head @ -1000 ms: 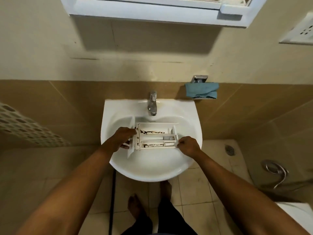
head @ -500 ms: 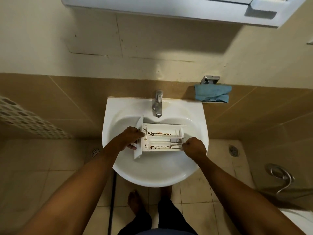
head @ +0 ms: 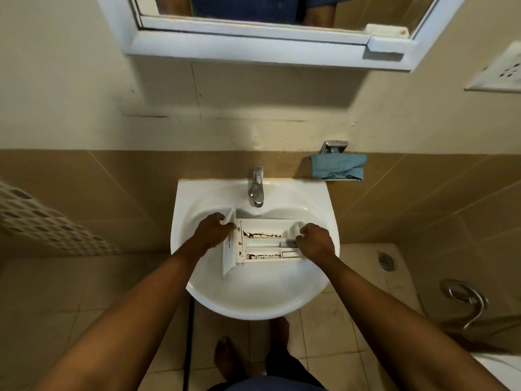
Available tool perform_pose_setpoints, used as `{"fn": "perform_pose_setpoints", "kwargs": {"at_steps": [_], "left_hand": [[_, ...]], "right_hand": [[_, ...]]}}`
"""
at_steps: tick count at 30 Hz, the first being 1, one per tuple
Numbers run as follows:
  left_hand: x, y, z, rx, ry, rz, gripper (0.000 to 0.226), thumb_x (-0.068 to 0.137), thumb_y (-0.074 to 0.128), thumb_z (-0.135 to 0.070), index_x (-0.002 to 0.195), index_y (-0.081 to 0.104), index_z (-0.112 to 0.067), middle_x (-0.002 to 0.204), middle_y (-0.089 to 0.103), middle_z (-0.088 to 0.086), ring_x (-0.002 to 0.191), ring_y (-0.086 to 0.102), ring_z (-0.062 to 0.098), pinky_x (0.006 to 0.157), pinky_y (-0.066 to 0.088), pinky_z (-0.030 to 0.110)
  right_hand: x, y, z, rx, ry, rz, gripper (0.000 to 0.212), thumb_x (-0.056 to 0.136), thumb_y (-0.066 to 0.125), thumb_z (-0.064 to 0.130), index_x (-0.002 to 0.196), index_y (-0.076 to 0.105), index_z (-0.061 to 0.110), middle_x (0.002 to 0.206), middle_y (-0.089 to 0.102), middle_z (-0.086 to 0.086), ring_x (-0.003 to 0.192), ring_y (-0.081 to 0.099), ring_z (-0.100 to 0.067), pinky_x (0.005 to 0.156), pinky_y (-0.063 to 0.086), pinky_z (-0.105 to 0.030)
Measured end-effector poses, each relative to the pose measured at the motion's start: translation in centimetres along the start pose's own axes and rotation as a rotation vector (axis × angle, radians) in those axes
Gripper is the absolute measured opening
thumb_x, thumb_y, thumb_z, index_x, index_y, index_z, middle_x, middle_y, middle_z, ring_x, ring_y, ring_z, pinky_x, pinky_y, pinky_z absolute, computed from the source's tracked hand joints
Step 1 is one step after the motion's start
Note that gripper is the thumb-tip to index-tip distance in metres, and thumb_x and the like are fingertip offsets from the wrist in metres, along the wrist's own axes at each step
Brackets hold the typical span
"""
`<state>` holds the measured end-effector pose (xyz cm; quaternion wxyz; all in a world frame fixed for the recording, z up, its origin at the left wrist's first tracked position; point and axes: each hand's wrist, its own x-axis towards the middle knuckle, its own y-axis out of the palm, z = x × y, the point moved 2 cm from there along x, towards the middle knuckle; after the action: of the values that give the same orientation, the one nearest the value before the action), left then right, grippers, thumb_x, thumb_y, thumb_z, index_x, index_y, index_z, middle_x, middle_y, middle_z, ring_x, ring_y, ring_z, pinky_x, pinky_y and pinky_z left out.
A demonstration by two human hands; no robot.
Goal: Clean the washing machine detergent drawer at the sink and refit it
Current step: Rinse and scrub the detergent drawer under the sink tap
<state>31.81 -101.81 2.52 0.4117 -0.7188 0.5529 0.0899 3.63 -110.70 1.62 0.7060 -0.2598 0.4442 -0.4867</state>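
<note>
Drawer point(head: 262, 244) end behind right hand point(head: 315, 240)

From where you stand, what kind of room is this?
Most likely a home bathroom: a white washbasin with a chrome tap, a framed mirror above it, and a floor drain in the tiled floor.

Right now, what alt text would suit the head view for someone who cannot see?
A person's left hand and right hand grip the two ends of a brown-stained white detergent drawer in a white sink, in front of the tap.
</note>
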Motion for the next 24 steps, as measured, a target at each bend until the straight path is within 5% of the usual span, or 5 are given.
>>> {"fn": "perform_pose_setpoints", "kwargs": {"at_steps": [4, 13, 16, 19, 24], "left_hand": [[-1.2, -1.5, -0.9, 0.157, 0.142, -0.065, 0.049, 0.099, 0.064, -0.036, 0.143, 0.055, -0.015, 0.136, 0.063, 0.009, 0.123, 0.059, 0.028, 0.107, 0.049, 0.039], [-2.5, -4.4, -4.9, 0.354, 0.404, -0.213, 0.034, 0.098, 0.066, -0.026, 0.13, 0.065, -0.016, 0.109, 0.074, 0.006, 0.106, 0.067, 0.025, 0.089, 0.048, 0.03], [-2.6, -4.4, -6.1, 0.387, 0.448, -0.268, 0.031, 0.099, 0.064, -0.025, 0.129, 0.066, -0.017, 0.109, 0.075, 0.004, 0.106, 0.066, 0.024, 0.092, 0.05, 0.031], [-2.0, -3.9, -7.0, 0.467, 0.525, -0.28, 0.033, 0.101, 0.061, -0.026, 0.134, 0.063, -0.02, 0.113, 0.072, 0.003, 0.11, 0.064, 0.023, 0.095, 0.05, 0.033], [-0.7, -3.3, -10.8, 0.601, 0.58, -0.237, 0.054, 0.105, 0.056, -0.034, 0.155, 0.043, -0.022, 0.131, 0.061, 0.011, 0.12, 0.057, 0.028, 0.101, 0.044, 0.036]], "right_hand": [[-0.7, -0.8, 1.3, 0.08, -0.129, -0.023, 0.027, 0.09, 0.066, 0.018, 0.117, 0.07, 0.016, 0.116, 0.07, 0.0, 0.108, 0.065, -0.023, 0.086, 0.048, -0.027], [-0.3, -1.8, 2.5, 0.126, -0.348, -0.011, 0.023, 0.083, 0.066, 0.009, 0.102, 0.075, 0.018, 0.099, 0.073, 0.005, 0.091, 0.065, -0.01, 0.075, 0.043, -0.007], [1.3, -2.0, 2.9, 0.092, -0.419, 0.01, 0.016, 0.084, 0.067, 0.01, 0.093, 0.076, 0.019, 0.096, 0.075, 0.006, 0.09, 0.068, -0.011, 0.079, 0.05, -0.016], [2.9, -1.5, 2.8, 0.119, -0.5, 0.008, 0.014, 0.084, 0.07, 0.007, 0.087, 0.077, 0.019, 0.091, 0.075, 0.005, 0.087, 0.069, -0.011, 0.082, 0.056, -0.025], [3.1, -0.4, 1.2, 0.151, -0.391, 0.078, 0.017, 0.086, 0.067, 0.006, 0.094, 0.076, 0.017, 0.1, 0.075, 0.005, 0.093, 0.068, -0.01, 0.082, 0.051, -0.016]]}}
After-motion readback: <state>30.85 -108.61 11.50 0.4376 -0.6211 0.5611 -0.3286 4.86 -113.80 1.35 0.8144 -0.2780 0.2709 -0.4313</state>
